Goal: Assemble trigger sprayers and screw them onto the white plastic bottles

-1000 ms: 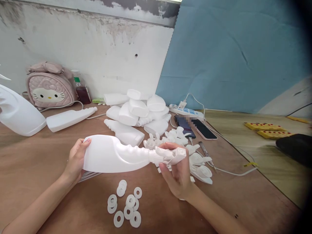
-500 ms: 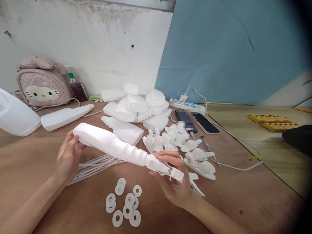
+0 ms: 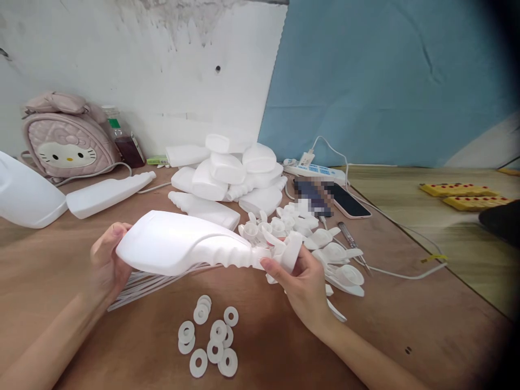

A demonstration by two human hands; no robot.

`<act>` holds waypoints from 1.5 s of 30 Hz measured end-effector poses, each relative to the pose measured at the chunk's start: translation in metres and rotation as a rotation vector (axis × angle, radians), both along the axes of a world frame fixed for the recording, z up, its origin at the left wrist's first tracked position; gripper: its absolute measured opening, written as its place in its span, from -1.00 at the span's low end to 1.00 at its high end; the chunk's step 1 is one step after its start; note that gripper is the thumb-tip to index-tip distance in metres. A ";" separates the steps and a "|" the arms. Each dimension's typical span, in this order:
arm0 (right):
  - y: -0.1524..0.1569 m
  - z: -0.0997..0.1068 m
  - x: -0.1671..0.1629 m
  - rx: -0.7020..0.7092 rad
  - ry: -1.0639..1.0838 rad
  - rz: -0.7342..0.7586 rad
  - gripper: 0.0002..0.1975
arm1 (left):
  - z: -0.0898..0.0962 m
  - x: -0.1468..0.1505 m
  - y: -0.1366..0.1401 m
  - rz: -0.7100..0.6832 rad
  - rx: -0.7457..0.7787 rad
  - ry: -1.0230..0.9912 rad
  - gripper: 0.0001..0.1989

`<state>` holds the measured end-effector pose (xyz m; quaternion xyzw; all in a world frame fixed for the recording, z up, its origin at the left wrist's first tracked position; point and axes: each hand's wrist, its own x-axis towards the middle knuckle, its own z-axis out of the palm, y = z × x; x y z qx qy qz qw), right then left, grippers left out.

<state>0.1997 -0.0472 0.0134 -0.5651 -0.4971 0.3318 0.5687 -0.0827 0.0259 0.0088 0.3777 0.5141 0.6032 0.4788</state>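
A white plastic spray bottle [image 3: 179,244] lies nearly level between my hands, its broad side now facing me. My left hand [image 3: 111,260] is closed around the bottle's base end. At the neck end, my right hand [image 3: 304,287] grips the white trigger spray head [image 3: 289,252], with the thumb along the near side of the collar. The head sits at the bottle's mouth; how tightly, I cannot tell. Below the bottle several flat white washers [image 3: 215,351] lie on the brown table [image 3: 154,346]. Thin white tubes [image 3: 150,287] lie behind my left hand.
White bottles [image 3: 227,170] are piled at the back, with one bottle [image 3: 108,195] lying to the left. Loose white sprayer parts [image 3: 337,254] spread beyond my right hand, near a screwdriver [image 3: 352,246], phones [image 3: 347,200] and a power strip [image 3: 317,172]. A pink bag [image 3: 69,143] stands back left.
The bottle has rolled about its length, so its broad face shows, and its neck end has risen. My right hand has turned with the spray head, whose trigger side now points up.
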 end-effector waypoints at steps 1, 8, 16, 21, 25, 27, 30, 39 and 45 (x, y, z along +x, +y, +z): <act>0.000 0.001 0.000 -0.008 0.013 0.002 -0.72 | 0.001 -0.001 0.000 0.004 -0.009 -0.022 -0.69; -0.002 0.000 -0.001 0.003 0.023 -0.028 -0.70 | -0.002 -0.002 0.005 0.012 0.125 -0.115 -0.69; -0.002 -0.005 -0.003 0.043 -0.007 -0.031 -0.68 | 0.000 0.003 0.000 -0.033 0.091 -0.047 -0.68; -0.004 -0.007 -0.003 0.045 0.006 -0.021 -0.68 | -0.001 0.000 0.001 -0.115 0.117 -0.161 -0.88; -0.004 -0.008 -0.004 0.038 0.009 -0.034 -0.67 | -0.003 0.001 0.000 -0.130 0.133 -0.144 -0.73; -0.005 -0.008 -0.004 0.042 0.004 -0.027 -0.67 | -0.004 0.003 -0.001 -0.095 0.115 -0.115 -0.68; -0.006 -0.007 -0.004 0.045 -0.008 -0.011 -0.69 | -0.004 0.005 -0.003 -0.041 0.057 -0.112 -0.70; -0.005 -0.007 -0.004 0.014 0.043 -0.053 -0.68 | -0.002 0.006 -0.002 -0.094 0.092 -0.095 -0.43; -0.006 -0.009 -0.003 0.043 0.037 -0.041 -0.70 | -0.004 0.007 -0.002 -0.051 0.112 -0.010 -0.43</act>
